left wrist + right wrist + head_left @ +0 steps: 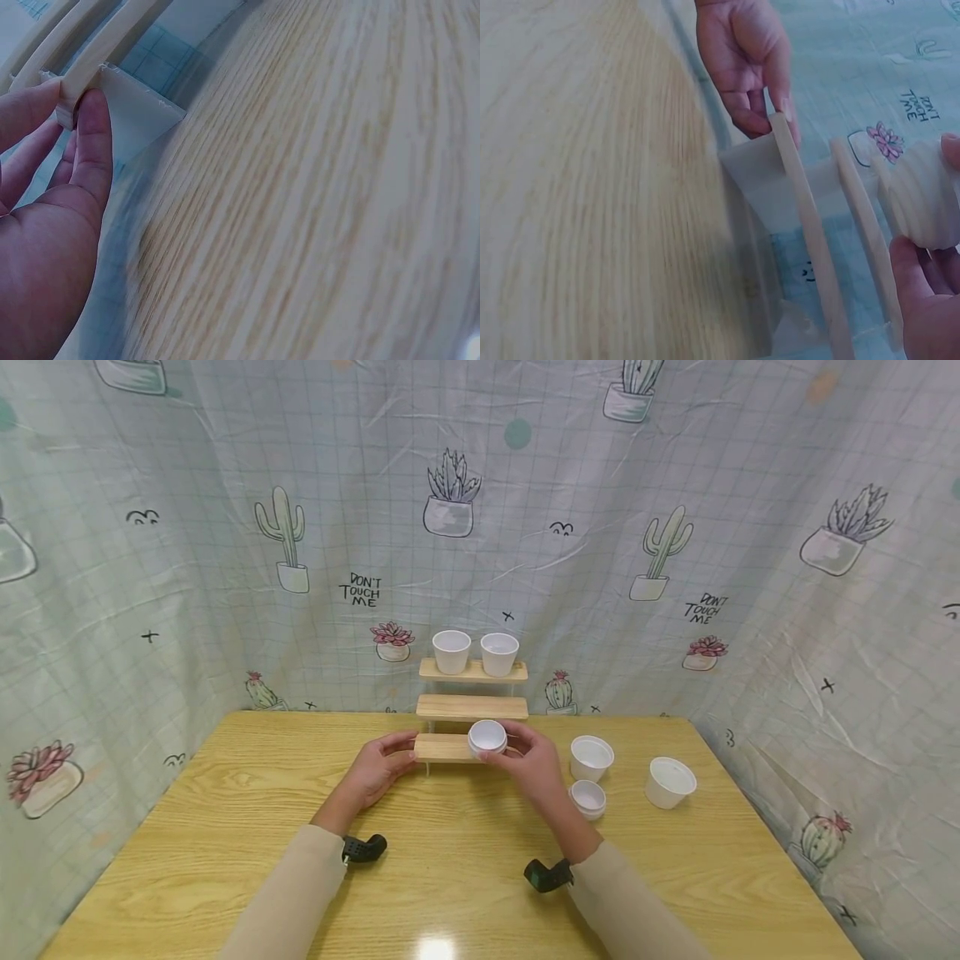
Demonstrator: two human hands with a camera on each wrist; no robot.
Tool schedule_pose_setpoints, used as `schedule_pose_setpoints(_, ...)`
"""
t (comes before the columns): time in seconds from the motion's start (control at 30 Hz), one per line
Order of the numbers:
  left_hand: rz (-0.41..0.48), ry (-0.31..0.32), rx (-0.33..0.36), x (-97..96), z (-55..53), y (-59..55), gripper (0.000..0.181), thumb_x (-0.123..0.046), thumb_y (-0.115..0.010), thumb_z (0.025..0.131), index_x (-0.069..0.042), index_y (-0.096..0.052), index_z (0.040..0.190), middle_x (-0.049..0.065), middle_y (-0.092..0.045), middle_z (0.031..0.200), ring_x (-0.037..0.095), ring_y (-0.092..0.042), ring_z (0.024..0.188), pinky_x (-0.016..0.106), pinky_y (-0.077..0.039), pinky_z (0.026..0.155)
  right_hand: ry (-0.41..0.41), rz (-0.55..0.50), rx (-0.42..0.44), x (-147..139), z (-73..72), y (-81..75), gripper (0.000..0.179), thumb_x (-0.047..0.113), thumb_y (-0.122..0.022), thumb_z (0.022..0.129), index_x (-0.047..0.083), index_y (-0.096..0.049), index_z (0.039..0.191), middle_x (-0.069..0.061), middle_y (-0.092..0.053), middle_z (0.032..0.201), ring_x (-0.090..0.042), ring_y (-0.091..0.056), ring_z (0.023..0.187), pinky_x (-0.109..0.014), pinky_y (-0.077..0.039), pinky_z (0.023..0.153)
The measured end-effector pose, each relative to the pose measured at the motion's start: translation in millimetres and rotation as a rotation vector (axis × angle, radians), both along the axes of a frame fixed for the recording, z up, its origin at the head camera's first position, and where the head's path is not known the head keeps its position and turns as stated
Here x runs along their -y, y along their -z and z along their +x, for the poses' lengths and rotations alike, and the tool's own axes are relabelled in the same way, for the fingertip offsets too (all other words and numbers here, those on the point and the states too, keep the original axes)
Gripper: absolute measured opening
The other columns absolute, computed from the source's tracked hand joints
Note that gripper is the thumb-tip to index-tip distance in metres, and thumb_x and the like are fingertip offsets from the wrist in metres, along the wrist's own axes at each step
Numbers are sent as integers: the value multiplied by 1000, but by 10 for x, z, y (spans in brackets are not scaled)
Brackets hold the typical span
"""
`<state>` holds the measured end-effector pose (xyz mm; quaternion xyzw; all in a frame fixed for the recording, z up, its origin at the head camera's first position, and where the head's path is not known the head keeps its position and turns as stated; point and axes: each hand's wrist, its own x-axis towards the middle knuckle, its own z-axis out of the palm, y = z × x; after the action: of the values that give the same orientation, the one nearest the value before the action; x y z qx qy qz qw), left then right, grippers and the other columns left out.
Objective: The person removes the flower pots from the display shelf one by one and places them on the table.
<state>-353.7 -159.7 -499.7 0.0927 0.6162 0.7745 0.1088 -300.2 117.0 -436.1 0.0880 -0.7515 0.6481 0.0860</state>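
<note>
A three-tier stand with wooden shelves stands at the back middle of the table. My left hand (381,770) pinches the left end of its lowest shelf (444,747); in the left wrist view thumb and fingers close on the shelf end (75,97). With my right hand (536,764) I hold a small white pot (487,737) at the right part of that shelf. In the right wrist view the pot's ribbed side (922,199) shows between the fingers (915,281). Whether its base touches the wood I cannot tell.
Two white pots, left (452,653) and right (499,656), stand on the top shelf (476,673). The middle shelf (472,707) lies below. Right of my arm are a white pot (591,758), a smaller one (588,800) and another (670,782). A printed curtain (525,552) surrounds the table.
</note>
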Motion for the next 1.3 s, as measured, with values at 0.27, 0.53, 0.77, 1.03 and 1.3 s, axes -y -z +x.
schedule_pose_setpoints(0.27, -12, 4, -3, 6, -8, 10, 56, 0, -62, 88, 3, -40, 139, 21, -45, 131, 14, -58, 105, 42, -47, 101, 1, 12, -62, 90, -116, -37, 55, 31, -86, 65, 20, -66, 115, 0, -65, 114, -17, -63, 104, -28, -56, 85)
schedule_pose_setpoints(0.53, -25, -9, 6, 11, -2, 3, 57, -2, -65, 87, 2, -41, 138, 17, -48, 127, 13, -58, 104, 39, -49, 99, -10, 28, -95, 199, -247, -66, 54, 33, -87, 64, 21, -67, 113, 1, -67, 109, -15, -64, 98, -25, -57, 81)
schedule_pose_setpoints(0.77, -26, -11, 7, 2, -7, 2, 56, -2, -64, 87, 2, -42, 138, 21, -45, 132, 14, -58, 105, 42, -47, 101, -25, 40, -88, 305, -329, -133, 54, 30, -86, 66, 18, -67, 114, 1, -67, 110, -16, -64, 100, -26, -56, 84)
schedule_pose_setpoints(1.03, -11, -8, 11, -4, -6, -4, 55, -1, -64, 87, 3, -42, 137, 19, -47, 128, 14, -59, 103, 43, -46, 101, -4, 41, -56, 382, -474, -183, 58, 34, -87, 63, 18, -66, 114, -1, -67, 111, -15, -64, 101, -26, -56, 86)
schedule_pose_setpoints(1.3, -6, -5, 7, -4, -8, -6, 55, 0, -63, 87, 4, -42, 137, 20, -46, 127, 15, -58, 103, 44, -45, 102, 2, 65, -32, 436, -592, -210, 58, 35, -87, 63, 19, -65, 114, 0, -66, 110, -15, -63, 101, -27, -56, 86)
